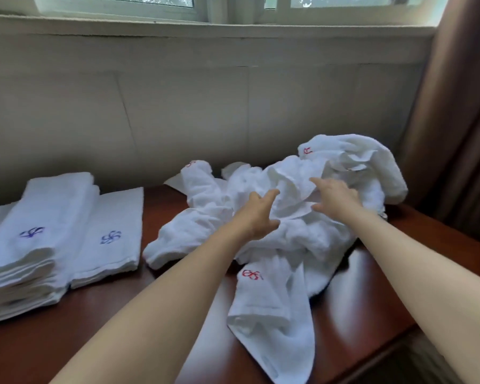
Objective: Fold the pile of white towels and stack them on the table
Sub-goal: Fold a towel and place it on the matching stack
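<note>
A crumpled pile of white towels point(297, 217) with red embroidered marks lies on the dark wooden table point(100, 314), right of centre. One towel point(275, 314) trails from the pile toward the front edge. My left hand point(257, 214) reaches over the middle of the pile with fingers extended, touching the cloth. My right hand point(334, 195) is stretched out just to its right, fingers straight, on the top of the pile. Neither hand grips anything. A stack of folded white towels point(36, 239) with blue marks stands at the left.
A second, lower folded towel stack point(111, 234) lies beside the tall one. A pale wall and window sill point(205, 31) run behind the table. A brown curtain point(455, 120) hangs at the right, close to the pile. The table's right edge drops off near the front right.
</note>
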